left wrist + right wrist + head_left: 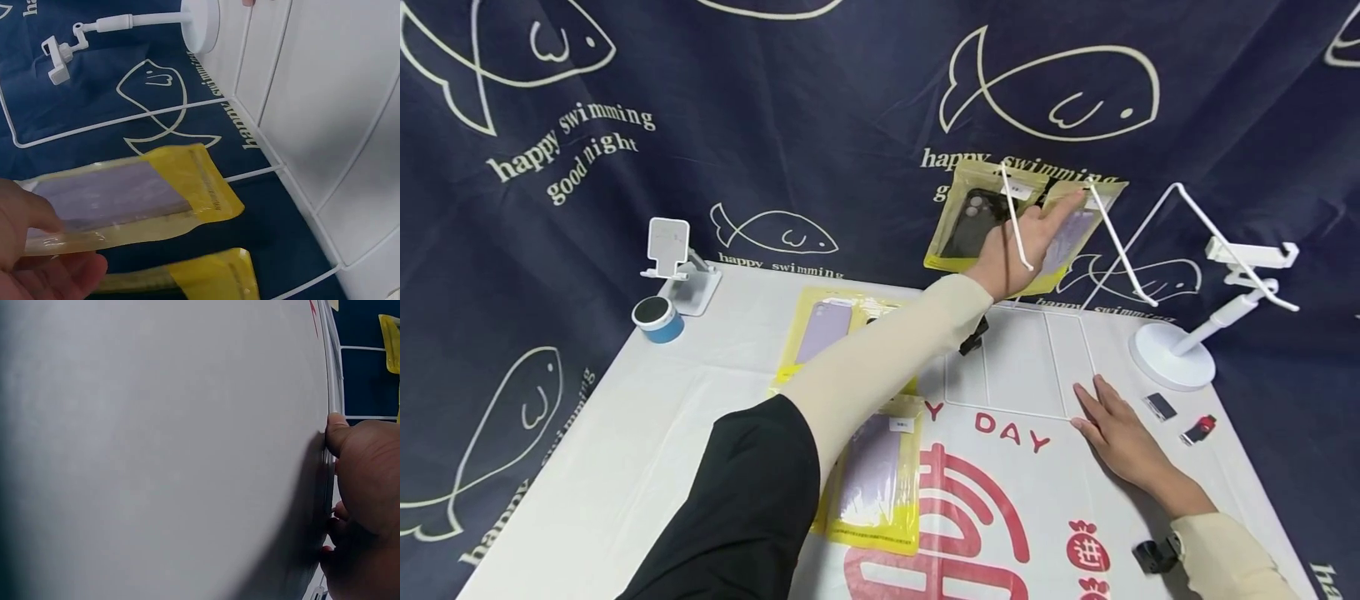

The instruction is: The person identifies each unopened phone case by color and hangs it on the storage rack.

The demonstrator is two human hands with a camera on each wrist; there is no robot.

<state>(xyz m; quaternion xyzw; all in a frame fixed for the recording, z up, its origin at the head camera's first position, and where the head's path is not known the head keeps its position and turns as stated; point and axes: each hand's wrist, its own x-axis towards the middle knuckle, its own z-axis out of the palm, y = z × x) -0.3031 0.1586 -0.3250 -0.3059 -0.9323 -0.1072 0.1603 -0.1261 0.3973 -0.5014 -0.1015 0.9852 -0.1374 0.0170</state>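
My left hand (1018,246) reaches up to a yellow-edged clear pouch (112,194) holding a purple phone case, at the white wire rack (1112,223). In the left wrist view the thumb lies over the pouch's face and the fingers curl beneath, pinching its edge. Beside it hangs a similar pouch (934,258) with a black phone case (976,223). My right hand (1123,442) rests at the near right corner of the rack's base, fingertips against the wire. Whether the purple-case pouch sits fully on its prong is hidden by the hand.
More pouches (874,479) with phone cases lie on the table, partly under my left arm. A white phone stand (696,287) and a blue round container (658,321) stand at left. On the right are a white phone holder (1172,358) and two small items (1161,406).
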